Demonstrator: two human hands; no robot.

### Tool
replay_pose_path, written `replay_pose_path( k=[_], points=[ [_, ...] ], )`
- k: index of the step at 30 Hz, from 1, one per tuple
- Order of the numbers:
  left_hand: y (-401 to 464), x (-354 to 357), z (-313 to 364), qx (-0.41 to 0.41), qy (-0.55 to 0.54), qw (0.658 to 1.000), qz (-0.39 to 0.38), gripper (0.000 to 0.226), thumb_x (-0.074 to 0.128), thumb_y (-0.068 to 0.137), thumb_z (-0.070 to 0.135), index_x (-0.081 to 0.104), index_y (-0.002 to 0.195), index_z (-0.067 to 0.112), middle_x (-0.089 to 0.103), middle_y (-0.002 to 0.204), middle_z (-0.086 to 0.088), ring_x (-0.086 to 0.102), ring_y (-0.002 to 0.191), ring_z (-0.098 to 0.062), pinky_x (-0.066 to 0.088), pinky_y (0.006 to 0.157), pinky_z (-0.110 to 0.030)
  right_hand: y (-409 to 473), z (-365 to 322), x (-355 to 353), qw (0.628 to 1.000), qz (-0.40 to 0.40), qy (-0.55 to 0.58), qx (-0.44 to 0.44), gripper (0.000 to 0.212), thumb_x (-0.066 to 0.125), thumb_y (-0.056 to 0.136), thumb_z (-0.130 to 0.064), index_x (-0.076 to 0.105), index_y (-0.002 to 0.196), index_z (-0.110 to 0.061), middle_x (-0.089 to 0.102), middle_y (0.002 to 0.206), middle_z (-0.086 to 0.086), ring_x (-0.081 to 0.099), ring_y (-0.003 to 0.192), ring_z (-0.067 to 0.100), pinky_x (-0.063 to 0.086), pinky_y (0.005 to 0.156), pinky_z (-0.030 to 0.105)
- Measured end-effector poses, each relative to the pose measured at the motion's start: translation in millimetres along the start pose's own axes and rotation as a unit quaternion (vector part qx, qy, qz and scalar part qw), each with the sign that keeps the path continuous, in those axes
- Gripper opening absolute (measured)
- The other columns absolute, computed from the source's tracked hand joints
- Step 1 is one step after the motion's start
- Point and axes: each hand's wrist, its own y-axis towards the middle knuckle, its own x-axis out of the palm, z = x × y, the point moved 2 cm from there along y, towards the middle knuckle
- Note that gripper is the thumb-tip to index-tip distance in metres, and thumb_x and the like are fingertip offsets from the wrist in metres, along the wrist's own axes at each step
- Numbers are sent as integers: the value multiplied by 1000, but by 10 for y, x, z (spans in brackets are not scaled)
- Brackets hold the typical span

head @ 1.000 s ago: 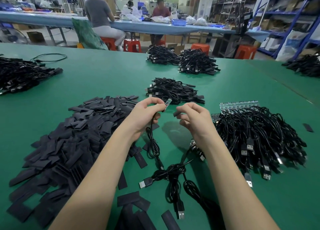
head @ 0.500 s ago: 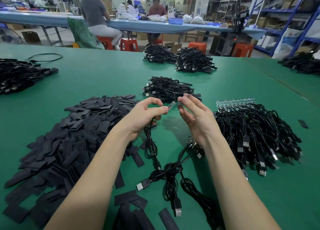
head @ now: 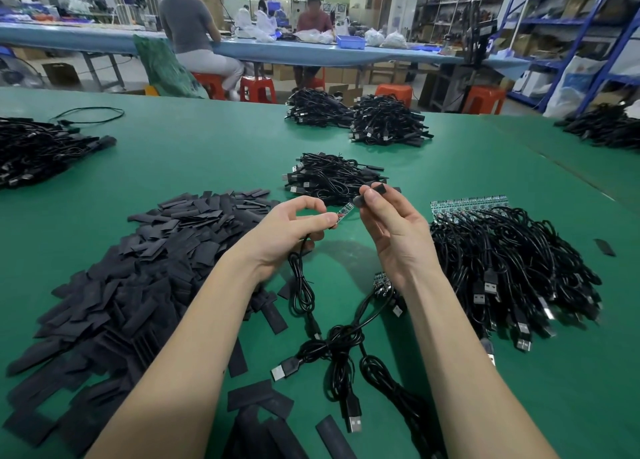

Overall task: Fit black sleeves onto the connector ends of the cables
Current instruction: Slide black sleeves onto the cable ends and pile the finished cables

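My left hand (head: 294, 231) pinches the small circuit-board end (head: 345, 212) of a black cable (head: 301, 285) between thumb and forefinger, above the green table (head: 207, 153). My right hand (head: 391, 226) pinches a black sleeve (head: 375, 192) in its fingertips, just right of the board's tip; whether they touch is unclear. The cable hangs down from my left hand to a tangle of USB cables (head: 341, 358) between my forearms. A big heap of flat black sleeves (head: 138, 278) lies to the left.
A large pile of cables with bare boards (head: 512, 264) lies right of my right hand. A smaller cable pile (head: 332, 178) sits just beyond my hands, with more piles farther back (head: 356, 119) and at the left (head: 38, 150). People sit at a far bench.
Both hands have risen and shifted away from me. My right hand turned palm toward me, and the sleeve now shows at its fingertips beside the board end.
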Motion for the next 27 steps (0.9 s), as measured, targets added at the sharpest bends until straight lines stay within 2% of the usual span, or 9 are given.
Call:
replay_pose_path(
  k=[4,8,13,17,21,24,27],
  points=[
    [-12,3,3,-2,0,1000,-4,24,81,75,28,62,89,24,73,83,4,52,69,-12,40,68,-29,-3,3,-22,1000,-9,-15,-6,31,80,69,-9,72,99,-9,78,91,6,73,86,14,57,74,20],
    [-31,-2,9,0,1,1000,-30,29,84,75,27,61,91,23,72,82,3,50,66,-10,38,67,-29,-11,18,-39,999,-31,-13,-5,22,78,73,-6,74,93,-12,79,92,5,74,83,13,57,73,20],
    [-51,-12,30,6,2,999,-48,28,78,75,27,58,93,21,72,79,4,49,61,-8,39,60,-24,-37,39,-19,999,-52,-1,-10,19,75,76,-5,72,94,-13,78,93,2,74,84,13,57,74,20],
    [-54,-33,26,8,3,998,-64,28,82,79,24,57,91,22,72,81,2,48,59,-8,40,56,-18,-54,35,-10,998,-60,-10,-17,20,72,79,-4,68,97,-10,78,93,2,74,82,12,58,75,20],
    [-51,-36,22,15,-3,997,-72,22,76,81,21,56,90,22,71,81,1,46,61,-9,35,63,-26,-56,46,24,998,-55,-8,-42,22,74,74,-4,70,95,-10,78,92,5,74,81,13,58,77,22],
    [-64,-41,23,16,0,997,-80,21,76,80,20,56,87,23,70,80,-1,42,66,-14,31,66,-31,-48,62,20,997,-68,-30,-15,23,74,77,-9,68,99,-11,78,95,5,73,82,10,57,75,20],
    [-75,-46,35,14,5,996,-90,22,76,81,20,55,87,23,68,79,-1,40,63,-13,31,67,-31,-38,23,-9,994,-99,-48,14,21,74,79,-10,69,100,-14,77,97,4,72,84,10,57,76,20]
  ],
)
